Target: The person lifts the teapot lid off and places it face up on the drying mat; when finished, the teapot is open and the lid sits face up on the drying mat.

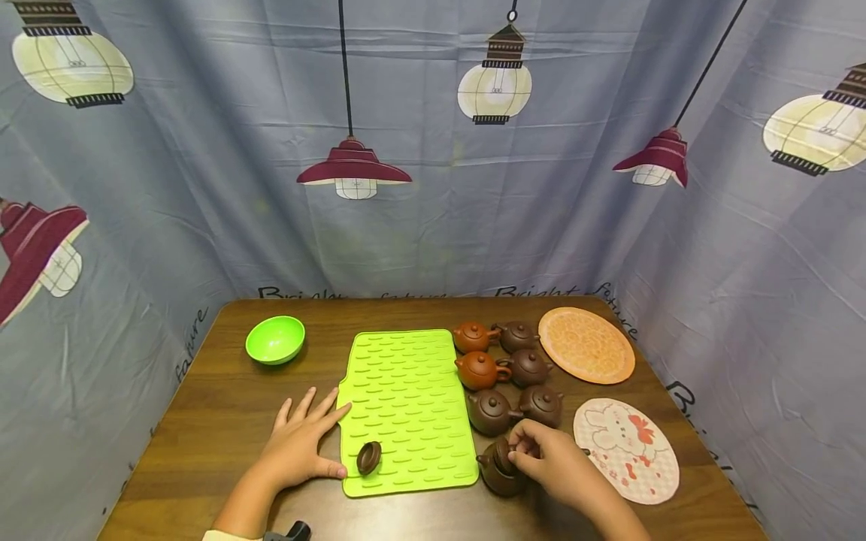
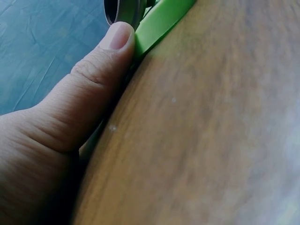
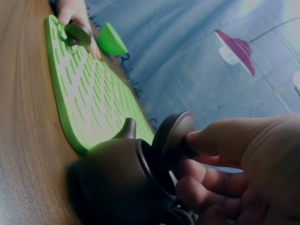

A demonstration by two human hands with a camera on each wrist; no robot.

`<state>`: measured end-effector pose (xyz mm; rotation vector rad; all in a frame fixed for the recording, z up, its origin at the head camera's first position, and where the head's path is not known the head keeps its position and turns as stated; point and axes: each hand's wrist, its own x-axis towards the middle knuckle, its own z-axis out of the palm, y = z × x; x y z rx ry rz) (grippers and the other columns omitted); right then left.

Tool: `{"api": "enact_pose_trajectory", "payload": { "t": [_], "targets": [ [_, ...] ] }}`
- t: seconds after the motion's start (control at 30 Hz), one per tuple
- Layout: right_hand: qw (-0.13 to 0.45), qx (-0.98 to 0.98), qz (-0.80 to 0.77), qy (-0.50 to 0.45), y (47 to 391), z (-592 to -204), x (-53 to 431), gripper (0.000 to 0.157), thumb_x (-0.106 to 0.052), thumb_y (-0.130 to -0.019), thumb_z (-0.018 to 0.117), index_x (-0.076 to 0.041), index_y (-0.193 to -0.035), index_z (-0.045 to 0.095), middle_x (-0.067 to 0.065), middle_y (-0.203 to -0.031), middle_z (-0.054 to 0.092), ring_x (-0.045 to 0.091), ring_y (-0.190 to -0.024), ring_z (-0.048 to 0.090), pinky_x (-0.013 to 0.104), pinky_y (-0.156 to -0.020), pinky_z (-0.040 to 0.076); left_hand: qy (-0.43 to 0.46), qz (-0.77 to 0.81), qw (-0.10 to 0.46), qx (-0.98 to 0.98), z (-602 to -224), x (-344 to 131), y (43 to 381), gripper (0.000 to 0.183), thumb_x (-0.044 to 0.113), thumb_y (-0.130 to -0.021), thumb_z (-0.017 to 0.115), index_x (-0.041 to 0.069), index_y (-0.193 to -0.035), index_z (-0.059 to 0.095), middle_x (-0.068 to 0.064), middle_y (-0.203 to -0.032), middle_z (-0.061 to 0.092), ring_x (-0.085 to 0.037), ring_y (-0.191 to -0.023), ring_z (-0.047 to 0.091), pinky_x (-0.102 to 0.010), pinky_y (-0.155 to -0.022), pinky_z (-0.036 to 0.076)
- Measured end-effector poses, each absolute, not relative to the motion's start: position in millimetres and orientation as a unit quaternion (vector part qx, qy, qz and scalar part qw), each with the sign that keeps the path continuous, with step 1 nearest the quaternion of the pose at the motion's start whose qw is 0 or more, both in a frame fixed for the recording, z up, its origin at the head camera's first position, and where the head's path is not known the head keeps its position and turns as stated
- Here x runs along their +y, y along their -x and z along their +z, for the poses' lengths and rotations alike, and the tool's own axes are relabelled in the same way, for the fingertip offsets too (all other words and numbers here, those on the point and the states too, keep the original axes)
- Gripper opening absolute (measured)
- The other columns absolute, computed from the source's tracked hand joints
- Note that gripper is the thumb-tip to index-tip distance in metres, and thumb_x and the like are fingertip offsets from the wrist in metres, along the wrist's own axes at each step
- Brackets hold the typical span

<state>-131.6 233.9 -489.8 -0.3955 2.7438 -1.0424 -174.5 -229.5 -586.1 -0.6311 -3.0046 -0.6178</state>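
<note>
My right hand pinches a dark brown teapot lid between thumb and fingers. That lid is tilted over the mouth of a dark brown teapot, whose dark opening shows in the right wrist view. In the head view the same pot stands by the near right corner of a lime green ridged mat. Fingers spread, my left hand rests along the mat's left edge. Near its thumb a second dark brown lid lies tipped over, knob down, on the mat.
Behind the worked-on pot stand two orange-brown teapots and several dark brown ones. A green bowl sits at the back left. Two round placemats lie on the right, one orange and one with a bunny. A grey-blue curtain surrounds the table.
</note>
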Motion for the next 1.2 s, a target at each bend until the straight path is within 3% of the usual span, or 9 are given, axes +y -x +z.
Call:
{"api": "enact_pose_trajectory", "payload": {
  "t": [0.13,0.3,0.43,0.77,0.97,1.2],
  "targets": [
    [0.111,0.905,-0.392,0.122,133,-491,235,0.014,-0.031,-0.1,0.072,-0.02,-0.101,0.063,-0.005,-0.087,0.063,0.007,-0.07,0.057,0.025,-0.059,0.049,0.197,-0.192,-0.008,-0.961,-585,-229,176,0.123,0.095,-0.056,0.065,0.036,-0.162,0.041,-0.003,-0.174,0.027,-0.048,-0.159,0.015,-0.075,-0.12,0.002],
    [0.159,0.838,-0.512,0.1,136,-494,231,0.022,-0.023,-0.105,0.065,-0.004,-0.113,0.059,0.006,-0.086,0.07,0.014,-0.07,0.065,0.027,-0.059,0.053,0.201,-0.194,0.002,-0.96,-585,-229,177,0.122,0.095,-0.058,0.065,0.036,-0.162,0.042,-0.004,-0.173,0.028,-0.049,-0.159,0.015,-0.076,-0.119,0.002],
    [0.2,0.752,-0.623,0.08,140,-498,222,0.024,-0.016,-0.106,0.06,0.003,-0.117,0.051,0.004,-0.083,0.065,0.012,-0.07,0.063,0.024,-0.062,0.053,0.202,-0.189,0.006,-0.961,-584,-228,178,0.121,0.095,-0.058,0.064,0.036,-0.162,0.042,-0.004,-0.173,0.029,-0.049,-0.159,0.017,-0.076,-0.12,0.002],
    [0.251,0.549,-0.793,0.081,146,-504,191,0.008,-0.012,-0.109,0.053,-0.012,-0.117,0.056,-0.002,-0.099,0.071,0.002,-0.071,0.058,0.014,-0.06,0.047,0.199,-0.19,-0.006,-0.961,-586,-230,177,0.122,0.096,-0.058,0.062,0.037,-0.162,0.041,-0.003,-0.174,0.027,-0.048,-0.159,0.015,-0.076,-0.12,0.001],
    [0.252,0.528,-0.809,0.052,152,-507,167,0.012,-0.015,-0.109,0.056,-0.016,-0.121,0.055,-0.001,-0.102,0.071,0.0,-0.069,0.057,0.012,-0.058,0.045,0.193,-0.193,-0.016,-0.962,-582,-232,175,0.123,0.095,-0.058,0.064,0.036,-0.163,0.039,-0.002,-0.174,0.026,-0.047,-0.16,0.013,-0.075,-0.121,-0.001],
    [0.234,0.571,-0.787,0.002,154,-509,142,0.025,-0.017,-0.105,0.064,-0.009,-0.126,0.052,0.001,-0.096,0.07,0.001,-0.064,0.055,0.012,-0.054,0.045,0.198,-0.195,-0.009,-0.961,-584,-229,175,0.121,0.093,-0.058,0.066,0.036,-0.162,0.04,-0.004,-0.174,0.028,-0.049,-0.159,0.015,-0.076,-0.12,0.001]
  ]
}}
